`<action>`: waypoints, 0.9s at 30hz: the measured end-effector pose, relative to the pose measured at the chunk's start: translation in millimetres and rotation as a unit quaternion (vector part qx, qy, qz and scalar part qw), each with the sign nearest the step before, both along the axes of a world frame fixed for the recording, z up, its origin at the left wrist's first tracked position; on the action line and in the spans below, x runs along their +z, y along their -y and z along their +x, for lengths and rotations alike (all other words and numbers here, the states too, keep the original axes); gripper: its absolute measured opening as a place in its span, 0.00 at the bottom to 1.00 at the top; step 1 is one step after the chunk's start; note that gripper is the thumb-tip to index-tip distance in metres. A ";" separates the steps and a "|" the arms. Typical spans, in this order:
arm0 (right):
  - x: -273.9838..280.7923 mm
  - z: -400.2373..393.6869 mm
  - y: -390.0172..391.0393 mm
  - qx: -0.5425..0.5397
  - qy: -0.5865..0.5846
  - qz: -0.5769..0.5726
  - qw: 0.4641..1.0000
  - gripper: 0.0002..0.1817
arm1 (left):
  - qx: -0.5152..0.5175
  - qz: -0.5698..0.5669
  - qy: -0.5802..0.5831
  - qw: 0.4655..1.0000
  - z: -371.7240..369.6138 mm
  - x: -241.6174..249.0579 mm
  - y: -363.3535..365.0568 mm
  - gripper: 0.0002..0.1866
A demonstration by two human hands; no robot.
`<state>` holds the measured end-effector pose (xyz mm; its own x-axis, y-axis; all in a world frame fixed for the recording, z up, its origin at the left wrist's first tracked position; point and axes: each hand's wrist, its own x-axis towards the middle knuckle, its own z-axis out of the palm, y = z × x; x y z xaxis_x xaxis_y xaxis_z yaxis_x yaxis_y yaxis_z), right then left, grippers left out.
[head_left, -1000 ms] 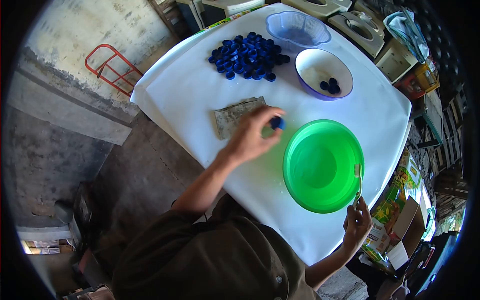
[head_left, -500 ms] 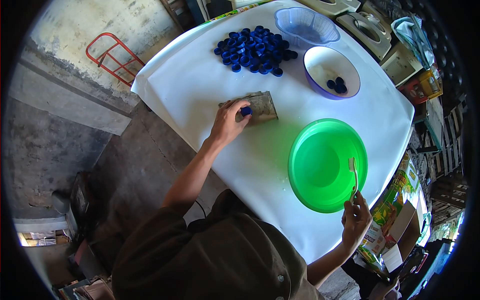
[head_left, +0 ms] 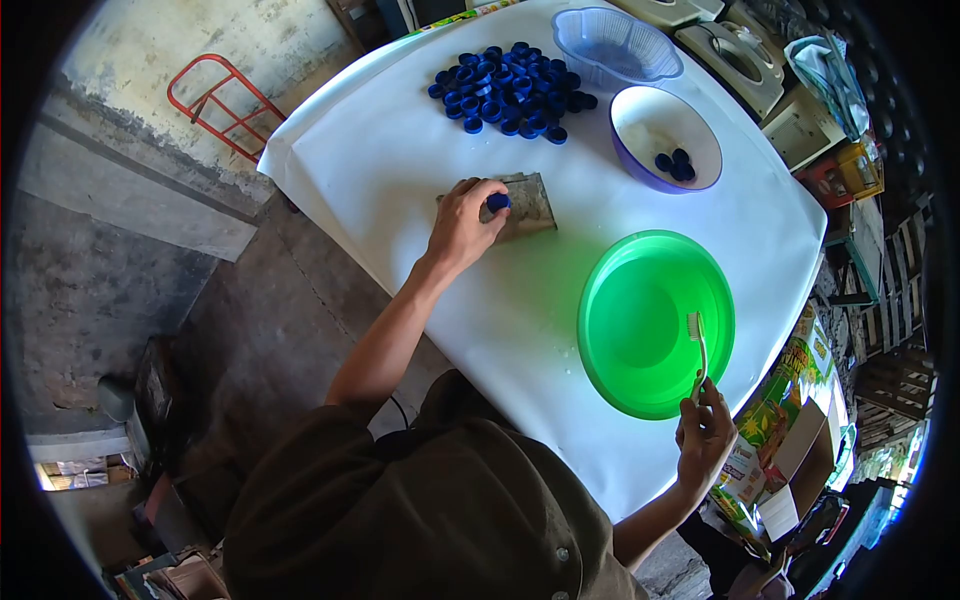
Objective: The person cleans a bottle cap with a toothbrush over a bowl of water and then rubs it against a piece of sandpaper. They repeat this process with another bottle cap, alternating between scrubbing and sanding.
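Observation:
My left hand (head_left: 463, 227) grips a blue bottle cap (head_left: 498, 203) between thumb and fingers, over a worn grey-brown slab (head_left: 532, 207) lying on the table. The hand hides part of that slab. My right hand (head_left: 706, 440) is closed around the handle of a toothbrush (head_left: 702, 350), whose bristled head is over the green basin (head_left: 590, 345). Whether the basin holds water is hard to make out. At the far side of the table lies a heap of blue bottle caps (head_left: 505, 88). Several more caps (head_left: 676, 165) rest inside a purple-and-white bowl (head_left: 628, 165).
A clear bluish plastic dish (head_left: 615, 48) stands at the back, beside the bowl. White sheeting covers the table (head_left: 480, 320). To the right are an open cardboard box (head_left: 800, 460) and stacked clutter. A red metal frame (head_left: 225, 105) leans near the wall on the left.
The toothbrush and my right hand have shifted slightly left and up. My left hand, still on the cap, has risen a little, and the cap has turned. The whole view has tilted slightly.

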<state>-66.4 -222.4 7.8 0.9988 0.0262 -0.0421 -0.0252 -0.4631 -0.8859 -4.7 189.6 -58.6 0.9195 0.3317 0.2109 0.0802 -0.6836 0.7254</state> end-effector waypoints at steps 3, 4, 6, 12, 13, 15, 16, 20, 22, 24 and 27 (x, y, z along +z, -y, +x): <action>0.9 -1.4 -4.8 -0.033 -0.007 0.027 0.999 0.17 | -0.018 0.095 0.004 0.995 -0.7 -16.5 -2.3 0.14; 0.4 1.1 -6.4 -0.056 -0.013 0.019 0.998 0.15 | -0.020 0.109 -0.006 0.994 2.5 -10.5 -2.7 0.14; -1.1 3.4 -6.9 -0.099 -0.030 0.000 0.995 0.13 | -0.014 0.099 0.006 0.995 -0.4 -2.6 0.7 0.15; -41.2 18.0 -5.8 -0.226 0.016 -0.010 0.974 0.23 | -0.035 -0.085 0.129 0.987 3.6 9.3 8.5 0.17; -51.0 20.6 -7.1 -0.235 0.025 -0.003 0.972 0.24 | -0.046 -0.106 0.146 0.983 3.8 3.4 8.9 0.16; -72.8 29.5 -6.3 -0.245 0.065 0.095 0.963 0.21 | -0.061 -0.087 0.157 0.982 5.3 -5.2 8.1 0.13; -77.0 33.1 -3.8 -0.241 0.058 0.129 0.960 0.20 | -0.065 -0.048 0.150 0.985 4.8 -8.6 7.2 0.12; -67.4 41.1 -8.1 -0.252 0.049 0.128 0.958 0.16 | -0.070 0.073 0.087 0.991 -1.1 -27.4 2.3 0.09; -67.6 44.0 -2.0 -0.242 0.044 0.107 0.963 0.16 | -0.068 0.093 0.071 0.991 -1.8 -24.3 2.6 0.08; -65.6 43.8 0.0 -0.234 0.047 0.092 0.967 0.16 | -0.062 0.074 0.056 0.994 -3.8 -19.5 3.7 0.07; -62.5 44.2 0.3 -0.236 0.066 0.086 0.966 0.17 | -0.053 0.043 0.088 0.994 -0.9 -16.3 7.5 0.07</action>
